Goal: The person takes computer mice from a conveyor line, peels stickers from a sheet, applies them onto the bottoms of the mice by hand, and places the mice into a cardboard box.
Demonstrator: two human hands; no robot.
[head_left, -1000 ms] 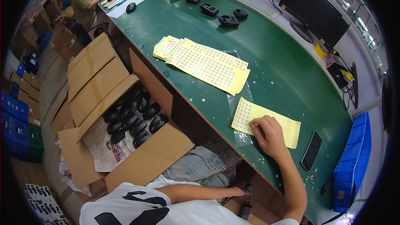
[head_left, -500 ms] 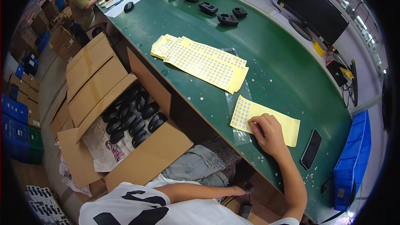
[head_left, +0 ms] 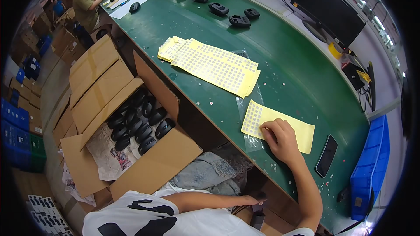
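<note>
My right hand (head_left: 281, 140) rests on a yellow sticker sheet (head_left: 299, 132), its fingers curled together at the edge of the remaining rows of small round grey stickers. Whatever is between the fingertips is too small to make out. Below the bench edge, my left hand (head_left: 251, 200) is closed around a small dark object (head_left: 261, 197), whose kind I cannot tell. Just under it is another black object (head_left: 257, 219), partly in shadow. A stack of fuller yellow sticker sheets (head_left: 214, 66) lies farther up the green bench.
An open cardboard box (head_left: 155, 166) at the left holds several black computer mice (head_left: 143, 132). A phone (head_left: 326, 156) lies right of the sheet, near a blue bin (head_left: 369, 170). Black mouse-shaped parts (head_left: 218, 8) line the far bench. A monitor (head_left: 328, 8) stands behind; another person (head_left: 85, 6) sits far left.
My left hand and the dark object have shifted slightly below the bench edge. My right hand keeps practically the same place on the sheet.
</note>
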